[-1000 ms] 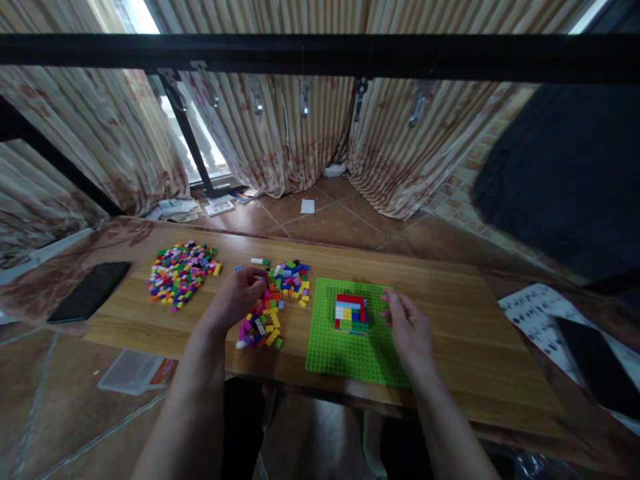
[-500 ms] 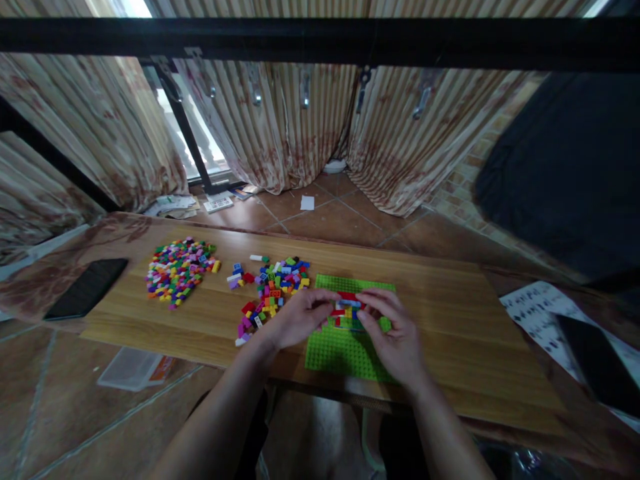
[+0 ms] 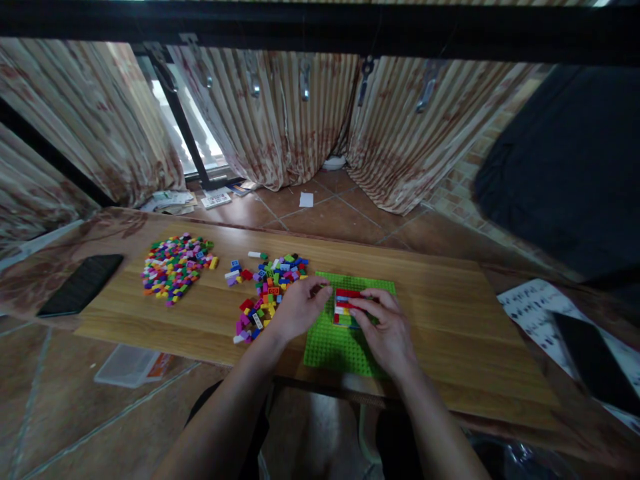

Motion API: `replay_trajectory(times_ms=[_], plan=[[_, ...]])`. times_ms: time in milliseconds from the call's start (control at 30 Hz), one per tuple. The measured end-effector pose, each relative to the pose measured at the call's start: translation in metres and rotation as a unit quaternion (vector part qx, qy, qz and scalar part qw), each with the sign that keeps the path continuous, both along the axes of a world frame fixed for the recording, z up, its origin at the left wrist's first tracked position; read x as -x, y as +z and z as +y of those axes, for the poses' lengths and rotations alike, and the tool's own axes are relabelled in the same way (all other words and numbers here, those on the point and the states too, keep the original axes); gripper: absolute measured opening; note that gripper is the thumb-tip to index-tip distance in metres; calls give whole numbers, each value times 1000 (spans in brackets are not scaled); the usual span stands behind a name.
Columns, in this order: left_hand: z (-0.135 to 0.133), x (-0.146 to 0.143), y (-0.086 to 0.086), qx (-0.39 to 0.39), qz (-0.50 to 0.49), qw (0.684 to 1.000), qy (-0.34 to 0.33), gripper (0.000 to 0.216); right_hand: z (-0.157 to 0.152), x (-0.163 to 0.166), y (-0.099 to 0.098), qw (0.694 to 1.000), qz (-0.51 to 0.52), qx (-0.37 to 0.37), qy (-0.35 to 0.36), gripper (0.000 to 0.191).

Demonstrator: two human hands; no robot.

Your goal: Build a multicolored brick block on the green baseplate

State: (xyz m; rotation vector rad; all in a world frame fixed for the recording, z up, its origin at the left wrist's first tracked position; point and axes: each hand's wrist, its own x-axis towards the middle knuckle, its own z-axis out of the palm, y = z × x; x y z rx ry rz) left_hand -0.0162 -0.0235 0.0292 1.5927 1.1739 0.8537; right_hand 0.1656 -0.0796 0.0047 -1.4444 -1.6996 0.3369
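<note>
On the plate (image 3: 340, 349), just beyond its middle, stands the stack (image 3: 343, 309). The right hand (image 3: 389, 331) touches the stack's top; the left hand (image 3: 299, 310) hovers over the plate's left side. Whether either pinches anything, I cannot tell. Even, straight-down pressure should keep the stack square.

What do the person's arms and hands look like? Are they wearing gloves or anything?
No gloves: the left hand and right hand are both bare, with ordinary fingers and thumbs. No sleeves show on the left forearm or right forearm. I see no watch or bracelet on either wrist. A small ring would be hard to spot.
</note>
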Motion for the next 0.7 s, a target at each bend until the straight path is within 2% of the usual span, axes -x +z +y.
replay_trajectory(times_ms=[100, 233, 700], plan=[[2, 2, -5, -36, 46, 998, 15, 25, 1, 0, -2, 1000, -7, 4, -20, 19], [0, -2, -11, -41, 70, 997, -11, 25, 2, 1, -4, 999, 0, 12, -38, 20], [0, -9, -12, -42, 58, 997, -32, 16, 2, 12, -7, 996, 55, 22, -70, 20]])
